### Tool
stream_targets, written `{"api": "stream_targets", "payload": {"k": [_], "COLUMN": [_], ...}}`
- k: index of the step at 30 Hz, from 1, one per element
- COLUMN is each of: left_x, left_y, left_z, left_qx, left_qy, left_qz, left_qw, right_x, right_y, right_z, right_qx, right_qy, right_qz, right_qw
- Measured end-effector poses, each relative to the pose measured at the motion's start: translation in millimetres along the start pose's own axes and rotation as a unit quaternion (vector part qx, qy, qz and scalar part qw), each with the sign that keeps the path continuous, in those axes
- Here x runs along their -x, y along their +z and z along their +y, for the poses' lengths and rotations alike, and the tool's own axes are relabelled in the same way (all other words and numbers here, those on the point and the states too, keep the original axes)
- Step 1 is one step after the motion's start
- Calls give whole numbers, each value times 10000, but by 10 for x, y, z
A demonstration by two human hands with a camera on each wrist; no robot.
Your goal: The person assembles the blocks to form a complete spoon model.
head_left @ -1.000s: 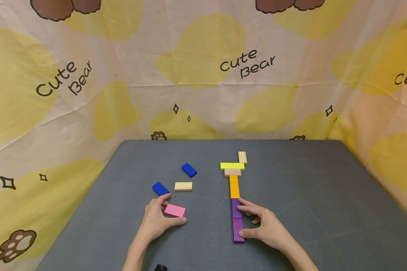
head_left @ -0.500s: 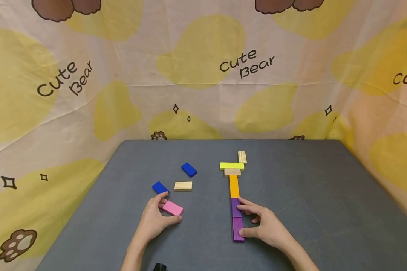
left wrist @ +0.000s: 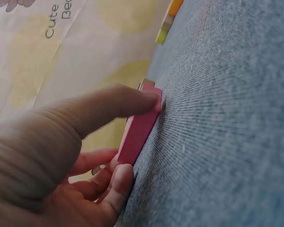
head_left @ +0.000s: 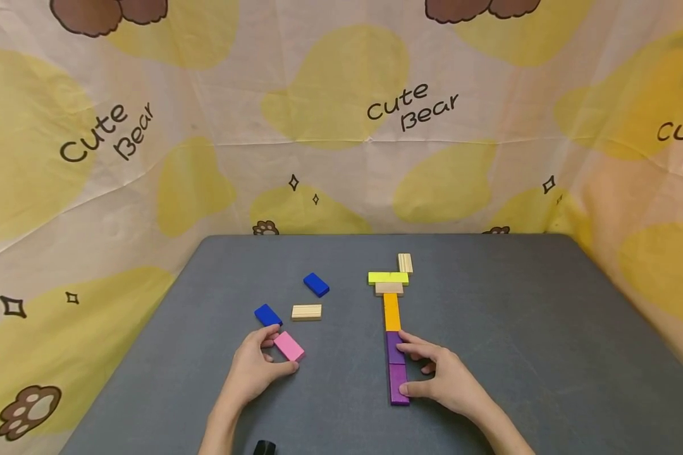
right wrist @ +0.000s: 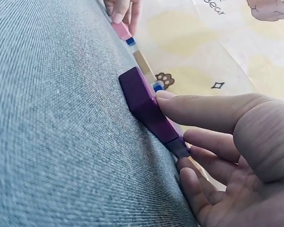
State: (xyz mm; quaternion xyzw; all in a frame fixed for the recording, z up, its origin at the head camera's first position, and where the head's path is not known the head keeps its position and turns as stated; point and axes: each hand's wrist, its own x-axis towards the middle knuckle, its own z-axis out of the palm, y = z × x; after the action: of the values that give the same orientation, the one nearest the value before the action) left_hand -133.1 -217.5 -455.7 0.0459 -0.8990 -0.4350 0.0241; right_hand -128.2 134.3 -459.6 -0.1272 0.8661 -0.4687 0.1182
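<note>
My left hand [head_left: 257, 363] pinches a pink block [head_left: 289, 347] end to end, thumb on its near end and fingers at its far end. In the left wrist view the pink block [left wrist: 140, 127] lies low at the grey cloth. Its far fingertips are right by a blue block [head_left: 268, 315]. My right hand [head_left: 444, 382] rests along the right side of two purple blocks laid end to end. The thumb touches the near purple block [head_left: 398, 384] and the index finger reaches the far purple block [head_left: 395, 349]. In the right wrist view the thumb lies on the near one's edge.
Beyond the purple blocks, an orange block [head_left: 391, 312], a plain wooden block [head_left: 389, 289] and a lime block [head_left: 387, 278] continue the row. Another wooden block [head_left: 405, 263] stands behind. Left of it lie a second blue block [head_left: 316, 284] and a striped wooden block [head_left: 306, 312].
The left hand has shifted slightly left and turned the pink block clockwise, so it lies at a steeper slant. The right hand and the row of blocks stay in place.
</note>
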Motion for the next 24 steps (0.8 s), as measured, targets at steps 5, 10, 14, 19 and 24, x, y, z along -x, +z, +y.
{"api": "stream_targets", "payload": {"k": [5,10,14,19,24], "left_x": [-19,-17,-7,-33,-122], "left_y": [-5,-22,-22,36,98], "left_z": [-8,-1,16,137,299], "left_qx": [-127,-199,-165,170,202], "left_qy": [-67,-57,185,792,1570], "left_qz": [9,-3,68,89,36], "left_qw": [9999,9998,9997,9967,9874], "right_x": [-2,-2,-1,12,12], "right_y": [3,7,9,-3,8], "right_z": [0,-8,-15,2,18], "right_qx": [-38,-30,-37,-142,-170], "right_qy": [10,-10,-55,-102,-47], "right_qz": [4,10,21,93,57], "right_qw": [10000,10000,10000,9998,9998]}}
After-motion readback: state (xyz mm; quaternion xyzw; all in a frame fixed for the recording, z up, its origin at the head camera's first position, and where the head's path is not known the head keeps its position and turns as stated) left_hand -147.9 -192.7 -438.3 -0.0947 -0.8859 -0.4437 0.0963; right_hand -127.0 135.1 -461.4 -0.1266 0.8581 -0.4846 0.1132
